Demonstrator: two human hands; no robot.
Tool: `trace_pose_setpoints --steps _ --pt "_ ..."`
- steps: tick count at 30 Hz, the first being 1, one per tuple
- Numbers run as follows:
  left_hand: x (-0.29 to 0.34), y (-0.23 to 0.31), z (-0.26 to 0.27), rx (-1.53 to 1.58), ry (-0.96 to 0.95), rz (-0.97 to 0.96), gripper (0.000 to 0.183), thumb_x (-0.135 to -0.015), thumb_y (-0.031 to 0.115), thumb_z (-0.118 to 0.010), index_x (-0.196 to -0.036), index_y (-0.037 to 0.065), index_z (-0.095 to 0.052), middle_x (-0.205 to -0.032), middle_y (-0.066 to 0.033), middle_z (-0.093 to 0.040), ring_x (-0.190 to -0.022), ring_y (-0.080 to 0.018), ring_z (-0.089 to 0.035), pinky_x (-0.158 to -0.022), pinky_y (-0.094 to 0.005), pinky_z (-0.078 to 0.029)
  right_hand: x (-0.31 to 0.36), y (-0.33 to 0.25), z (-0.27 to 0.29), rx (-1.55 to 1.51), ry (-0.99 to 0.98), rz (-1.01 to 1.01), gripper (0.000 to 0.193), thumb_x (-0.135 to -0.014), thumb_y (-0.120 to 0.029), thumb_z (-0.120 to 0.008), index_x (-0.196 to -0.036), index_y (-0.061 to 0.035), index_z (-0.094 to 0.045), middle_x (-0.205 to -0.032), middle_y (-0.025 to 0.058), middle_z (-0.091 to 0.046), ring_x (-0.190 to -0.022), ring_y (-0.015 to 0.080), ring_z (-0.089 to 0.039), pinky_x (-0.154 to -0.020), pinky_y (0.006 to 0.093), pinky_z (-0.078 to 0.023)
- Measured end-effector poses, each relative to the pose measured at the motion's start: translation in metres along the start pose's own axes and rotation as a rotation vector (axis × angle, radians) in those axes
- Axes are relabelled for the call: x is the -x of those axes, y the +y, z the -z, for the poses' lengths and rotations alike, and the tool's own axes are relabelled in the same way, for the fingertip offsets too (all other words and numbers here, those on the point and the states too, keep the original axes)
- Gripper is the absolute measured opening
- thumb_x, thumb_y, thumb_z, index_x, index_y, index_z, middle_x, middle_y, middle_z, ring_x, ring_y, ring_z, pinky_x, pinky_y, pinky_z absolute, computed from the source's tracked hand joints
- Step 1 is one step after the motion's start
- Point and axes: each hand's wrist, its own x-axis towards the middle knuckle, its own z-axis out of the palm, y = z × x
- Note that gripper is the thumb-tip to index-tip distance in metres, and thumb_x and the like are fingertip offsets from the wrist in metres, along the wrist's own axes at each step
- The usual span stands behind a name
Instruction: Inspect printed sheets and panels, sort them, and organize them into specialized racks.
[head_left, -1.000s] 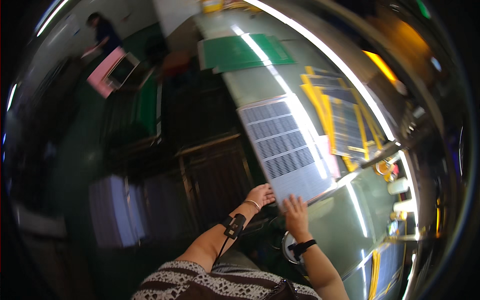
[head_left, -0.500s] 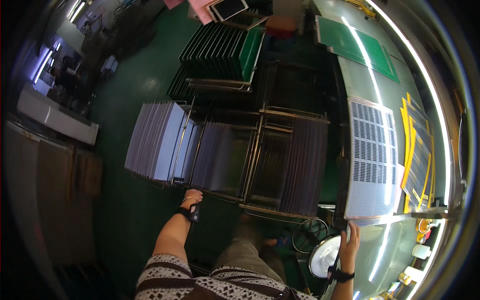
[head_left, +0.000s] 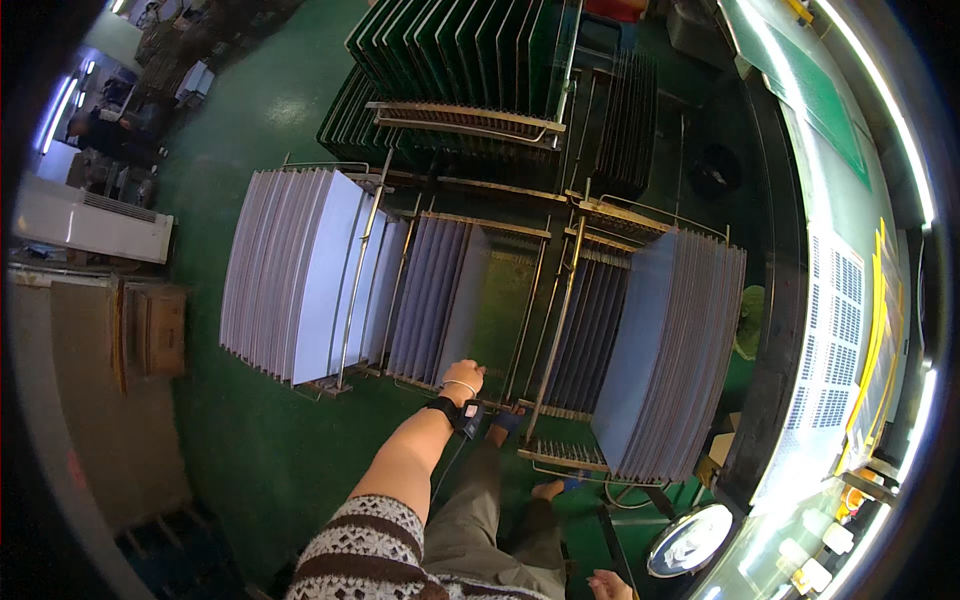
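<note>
My left hand is closed, its fingers curled at the front edge of the middle rack. Whatever it grips, if anything, is hidden. Thin greyish-purple panels stand upright in that rack, just beyond the hand. To the left, another rack is packed with pale upright panels. Similar panels fill the right side of a third rack. Only part of my right hand shows at the lower edge, apart from the racks; its fingers are largely cut off.
Green-faced panels stand in a rack farther back. A long light table runs along the right, with yellow-edged frames on it. A round white-topped stool stands beside it. Cardboard boxes are at the left.
My left hand has moved right, from beside the left rack to the middle rack's front. My right hand has left the table's edge and dropped toward the lower edge. The racks appear larger.
</note>
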Motion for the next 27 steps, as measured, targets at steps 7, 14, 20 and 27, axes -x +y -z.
trace_pose_setpoints --steps 7,14,20,27 --pt "-0.071 0.041 -0.029 -0.16 0.009 -0.093 0.043 -0.084 0.043 -0.045 -0.09 0.003 -0.059 -0.086 -0.0192 -0.062 -0.084 -0.0344 -0.059 -0.07 -0.0422 -0.048 -0.012 0.064 -0.052 -0.561 -0.071 -0.466 0.026 -0.085 -0.013 -0.052 -0.106 0.0028 -0.053 -0.096 0.0126 -0.06 -0.09 0.0238 -0.057 -0.078 0.0306 -0.045" --pt "-0.114 0.07 -0.069 -0.3 -0.157 -0.015 0.04 -0.085 0.042 -0.043 -0.094 0.009 -0.063 -0.096 -0.0135 -0.062 -0.09 -0.0283 -0.06 -0.075 -0.038 -0.049 -0.006 0.103 -0.064 -0.656 -0.099 -0.639 0.029 -0.087 -0.015 -0.048 -0.114 -0.0038 -0.049 -0.094 0.007 -0.06 -0.075 0.0154 -0.057 -0.059 0.0271 -0.047" --pt "-0.124 0.06 -0.079 -0.342 -0.108 -0.092 0.03 -0.083 0.028 -0.047 -0.094 0.004 -0.062 -0.094 -0.0154 -0.062 -0.088 -0.0292 -0.061 -0.073 -0.0365 -0.05 -0.011 0.117 -0.076 -0.756 -0.12 -0.687 0.031 -0.089 -0.016 -0.046 -0.116 -0.0014 -0.046 -0.103 0.0098 -0.058 -0.088 0.0163 -0.057 -0.064 0.0274 -0.049" --pt "-0.071 0.062 0.006 -0.169 0.076 -0.291 0.025 -0.076 0.023 -0.047 -0.075 0.005 -0.064 -0.075 -0.0207 -0.061 -0.074 -0.0367 -0.06 -0.067 -0.0447 -0.048 -0.031 0.055 -0.047 -0.682 -0.157 -0.641 0.03 -0.088 -0.012 -0.045 -0.115 0.0008 -0.046 -0.103 0.0119 -0.058 -0.091 0.0176 -0.056 -0.074 0.0251 -0.046"
